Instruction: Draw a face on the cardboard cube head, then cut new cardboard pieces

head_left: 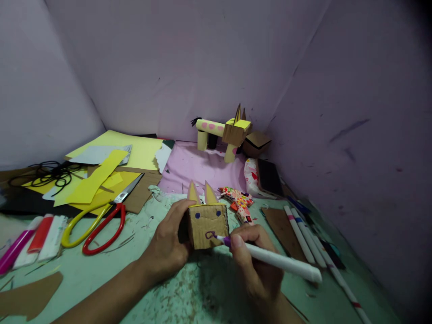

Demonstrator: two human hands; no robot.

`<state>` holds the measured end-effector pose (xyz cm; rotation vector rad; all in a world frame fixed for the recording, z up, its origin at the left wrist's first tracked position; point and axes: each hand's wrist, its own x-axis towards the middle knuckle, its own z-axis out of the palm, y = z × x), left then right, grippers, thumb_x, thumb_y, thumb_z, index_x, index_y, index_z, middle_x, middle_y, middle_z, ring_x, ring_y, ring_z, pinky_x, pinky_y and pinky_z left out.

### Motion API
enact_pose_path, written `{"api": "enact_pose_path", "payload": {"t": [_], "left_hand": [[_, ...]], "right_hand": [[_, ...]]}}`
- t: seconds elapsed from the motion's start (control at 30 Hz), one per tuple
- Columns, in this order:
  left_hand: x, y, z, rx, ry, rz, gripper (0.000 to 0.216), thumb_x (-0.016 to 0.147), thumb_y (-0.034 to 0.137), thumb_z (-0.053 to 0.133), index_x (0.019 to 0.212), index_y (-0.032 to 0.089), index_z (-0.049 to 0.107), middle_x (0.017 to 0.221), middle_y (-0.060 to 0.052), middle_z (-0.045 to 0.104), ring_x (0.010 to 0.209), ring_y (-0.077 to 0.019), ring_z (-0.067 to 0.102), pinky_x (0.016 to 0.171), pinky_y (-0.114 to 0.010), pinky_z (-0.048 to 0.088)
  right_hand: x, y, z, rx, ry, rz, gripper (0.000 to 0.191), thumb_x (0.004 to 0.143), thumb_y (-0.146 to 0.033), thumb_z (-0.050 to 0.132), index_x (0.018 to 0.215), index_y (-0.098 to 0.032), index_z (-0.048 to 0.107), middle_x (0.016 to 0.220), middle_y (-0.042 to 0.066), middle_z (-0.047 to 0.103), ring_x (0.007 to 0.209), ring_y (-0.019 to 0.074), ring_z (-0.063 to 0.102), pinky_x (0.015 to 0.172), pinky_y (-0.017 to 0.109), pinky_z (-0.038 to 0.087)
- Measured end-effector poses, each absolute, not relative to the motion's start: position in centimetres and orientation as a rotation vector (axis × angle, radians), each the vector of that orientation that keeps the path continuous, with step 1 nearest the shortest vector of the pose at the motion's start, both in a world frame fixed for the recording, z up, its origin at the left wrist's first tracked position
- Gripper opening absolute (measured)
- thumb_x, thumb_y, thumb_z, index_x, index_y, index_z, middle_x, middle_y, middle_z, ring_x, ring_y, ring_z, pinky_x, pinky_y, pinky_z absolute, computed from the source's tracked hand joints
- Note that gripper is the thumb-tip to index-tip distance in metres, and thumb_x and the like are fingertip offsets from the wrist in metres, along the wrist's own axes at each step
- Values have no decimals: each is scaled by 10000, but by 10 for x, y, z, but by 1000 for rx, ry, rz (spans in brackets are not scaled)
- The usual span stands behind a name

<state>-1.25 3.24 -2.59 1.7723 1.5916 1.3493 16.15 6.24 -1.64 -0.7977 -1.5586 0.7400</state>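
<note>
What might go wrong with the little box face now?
A few things, maybe:
1. The pen in the right hand has its tip at the purple loop on the box, so a wobble could leave a stray line.
2. The left hand grips the box close to one pointed ear, so a finger might bend it.
3. The scissors lie near the left forearm and could get bumped.

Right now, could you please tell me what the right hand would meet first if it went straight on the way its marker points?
Probably the cardboard box in the left hand: the marker in the right hand has its tip at or very near the purple loop there, though contact is unclear.
</note>
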Motion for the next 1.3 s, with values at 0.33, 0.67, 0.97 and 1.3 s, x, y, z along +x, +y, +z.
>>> {"api": "enact_pose_path", "payload": {"t": [0.33, 0.67, 0.97, 1.3], "left_hand": [[-13, 34, -29, 1819, 1612, 1353, 607, 735, 112, 639, 1281, 269, 427, 1224, -65, 543, 1096, -254, 575, 972, -414, 475], [-12, 33, -25, 1818, 1587, 1355, 598, 729, 104, 642, 1261, 278, 431, 1209, -52, 540, 1095, -236, 567, 975, -385, 468], [-13, 33, -25, 1834, 1579, 1356, 618, 716, 75, 636, 1268, 261, 430, 1214, -78, 542, 1085, -263, 580, 946, -426, 489], [-13, 34, -25, 1842, 1581, 1344, 602, 733, 77, 619, 1275, 259, 430, 1222, -72, 542, 1099, -255, 565, 955, -427, 480]], "right_hand": [[158, 59, -16, -791, -1628, 748, 127, 896, -210, 545, 770, -225, 558, 633, -49, 540, 535, 109, 469, 528, 270, 318], [160, 59, -18, -844, -1698, 703, 142, 896, -249, 533, 757, -228, 550, 616, -41, 553, 536, 126, 497, 538, 275, 343], [160, 59, -14, -912, -1640, 790, 175, 883, -256, 536, 713, -217, 534, 562, -47, 512, 483, 115, 465, 490, 262, 329], [162, 60, -15, -971, -1609, 830, 212, 896, -322, 539, 710, -219, 533, 573, -32, 528, 517, 135, 478, 508, 270, 347]]}}
